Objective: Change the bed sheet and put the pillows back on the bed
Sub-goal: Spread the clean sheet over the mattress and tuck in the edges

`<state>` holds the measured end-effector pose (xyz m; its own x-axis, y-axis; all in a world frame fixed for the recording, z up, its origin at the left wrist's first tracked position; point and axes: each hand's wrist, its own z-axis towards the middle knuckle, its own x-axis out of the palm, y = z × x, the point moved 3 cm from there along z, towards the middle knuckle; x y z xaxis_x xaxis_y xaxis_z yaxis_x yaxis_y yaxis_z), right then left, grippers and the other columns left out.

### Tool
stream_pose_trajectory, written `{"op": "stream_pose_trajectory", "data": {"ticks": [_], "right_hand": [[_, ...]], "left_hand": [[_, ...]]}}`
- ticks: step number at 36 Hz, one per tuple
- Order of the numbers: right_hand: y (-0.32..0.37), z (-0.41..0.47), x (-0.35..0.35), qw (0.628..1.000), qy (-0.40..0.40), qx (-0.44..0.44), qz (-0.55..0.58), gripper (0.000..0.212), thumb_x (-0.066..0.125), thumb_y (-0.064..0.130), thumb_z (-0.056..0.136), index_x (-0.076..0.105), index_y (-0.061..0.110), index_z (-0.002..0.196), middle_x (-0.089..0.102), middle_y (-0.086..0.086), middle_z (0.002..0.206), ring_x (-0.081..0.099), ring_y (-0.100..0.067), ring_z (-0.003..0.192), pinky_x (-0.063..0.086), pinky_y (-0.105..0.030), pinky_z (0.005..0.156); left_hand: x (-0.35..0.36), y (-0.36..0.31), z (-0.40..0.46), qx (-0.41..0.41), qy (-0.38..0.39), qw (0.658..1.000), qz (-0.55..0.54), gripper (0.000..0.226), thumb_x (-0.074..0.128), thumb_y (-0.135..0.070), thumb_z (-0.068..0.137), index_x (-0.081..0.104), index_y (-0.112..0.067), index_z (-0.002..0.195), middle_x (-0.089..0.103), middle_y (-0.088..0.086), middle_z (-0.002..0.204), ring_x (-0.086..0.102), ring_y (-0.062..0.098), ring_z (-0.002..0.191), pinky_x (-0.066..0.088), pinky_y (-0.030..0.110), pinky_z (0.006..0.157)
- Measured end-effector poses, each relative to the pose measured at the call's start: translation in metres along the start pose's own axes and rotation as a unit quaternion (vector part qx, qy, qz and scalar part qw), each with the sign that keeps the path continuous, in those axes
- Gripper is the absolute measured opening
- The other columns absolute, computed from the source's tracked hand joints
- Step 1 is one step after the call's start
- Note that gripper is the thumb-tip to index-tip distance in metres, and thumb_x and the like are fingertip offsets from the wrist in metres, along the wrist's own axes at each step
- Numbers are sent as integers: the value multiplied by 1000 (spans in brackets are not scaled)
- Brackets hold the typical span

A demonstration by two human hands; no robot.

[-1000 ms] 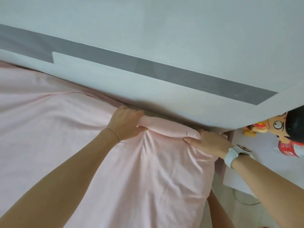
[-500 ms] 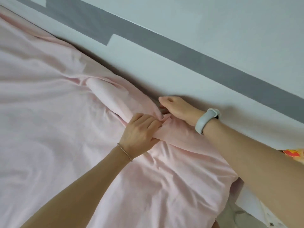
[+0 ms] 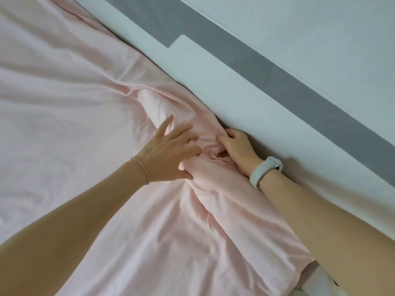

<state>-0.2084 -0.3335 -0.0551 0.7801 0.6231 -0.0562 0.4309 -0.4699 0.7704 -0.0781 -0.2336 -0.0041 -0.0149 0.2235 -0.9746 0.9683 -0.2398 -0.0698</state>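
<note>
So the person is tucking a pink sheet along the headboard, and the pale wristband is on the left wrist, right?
Not quite. The head view shows the pale wristband on the right wrist; the left wrist has only a thin bracelet. The rest holds: both hands work the pink sheet along the headboard.

Lying spread over the bed: sheet [image 3: 70, 129], bunching into a roll along the headboard [image 3: 245, 99] behind. Resting on the roll: left hand [image 3: 168, 152]. Just right of it, beside the headboard: right hand [image 3: 237, 146].
</note>
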Motion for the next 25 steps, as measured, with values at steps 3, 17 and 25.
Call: {"op": "stream_pose_trajectory", "data": {"ticks": [3, 17, 25], "right_hand": [[5, -8, -2, 977, -72, -141, -141, 21, 51, 8, 89, 58, 7, 109, 60, -1, 88, 57, -14, 80, 43, -22, 75], [-6, 11, 15, 869, 166, -31, -466, 26, 47, 16, 94, 68, 12, 80, 62, -5, 82, 54, -26, 82, 39, -20, 58], [12, -20, 9, 914, 298, 97, -256, 41, 29, 29, 103, 29, 20, 143, 40, 7, 132, 35, -8, 119, 24, -8, 73]], "left_hand": [[-3, 0, 8, 4, 2, 1000, 5, 66, 82, -55, 48, 59, -20, 98, 64, 1, 91, 59, 25, 107, 14, 54, 108], [-10, 9, 17, 23, -7, 999, -28, 65, 79, -51, 50, 60, -16, 101, 64, -1, 79, 61, 25, 73, 37, 32, 84], [-17, 33, 40, 17, 167, 986, 27, 81, 62, -73, 60, 42, -37, 130, 44, -13, 138, 25, 18, 135, 18, 36, 107]]}}
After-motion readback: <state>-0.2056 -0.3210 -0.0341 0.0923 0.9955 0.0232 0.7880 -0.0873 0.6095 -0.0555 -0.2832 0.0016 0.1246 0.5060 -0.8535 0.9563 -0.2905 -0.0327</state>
